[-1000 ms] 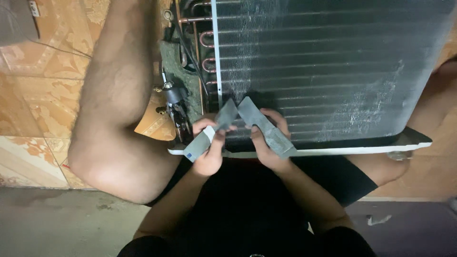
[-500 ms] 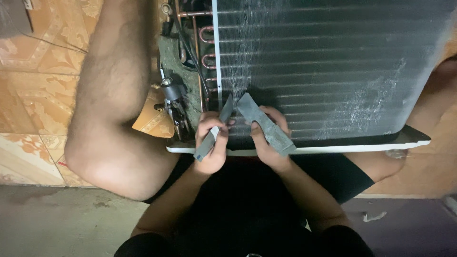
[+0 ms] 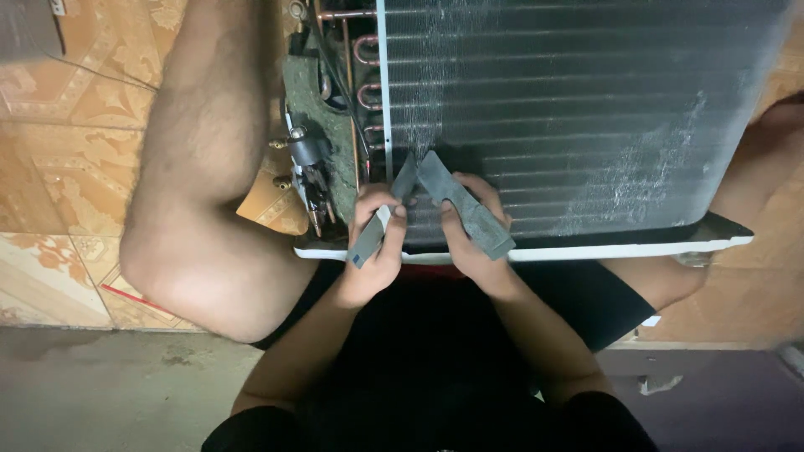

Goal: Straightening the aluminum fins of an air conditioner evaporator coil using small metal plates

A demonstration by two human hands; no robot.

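**Inspector:** State of the hands, please.

**Assessor:** The left hand (image 3: 377, 243) is closed around one end of a grey, flat, bent strip of foam-like padding (image 3: 465, 205); thumb and fingers pinch it, with a paler end poking out below the fist. The right hand (image 3: 469, 234) grips the other, wider leg of the same strip. Neither hand is free.

**Inspector:** Where does the strip sit?

**Assessor:** Folded into a peak, raised just in front of the lower left part of the dark finned metal coil panel (image 3: 578, 109), near the white base edge (image 3: 620, 249). Whether the peak touches the fins I cannot tell.

**Inspector:** Surroundings?

**Assessor:** Copper U-bend tubes (image 3: 366, 88) and a small valve fitting with wiring (image 3: 306, 155) stand left of the coil, beside the person's bare knee (image 3: 201, 209). Patterned orange floor tiles (image 3: 59, 142) lie beyond.

**Inspector:** Handling advice?

**Assessor:** In my judgement, the strip wants even tension from both ends so the fold stays clean. Fingertips should stay off the fins, which look thin and easily bent, and clear of the tube bends. The material appears soft; a firm pinch suffices, without twisting.
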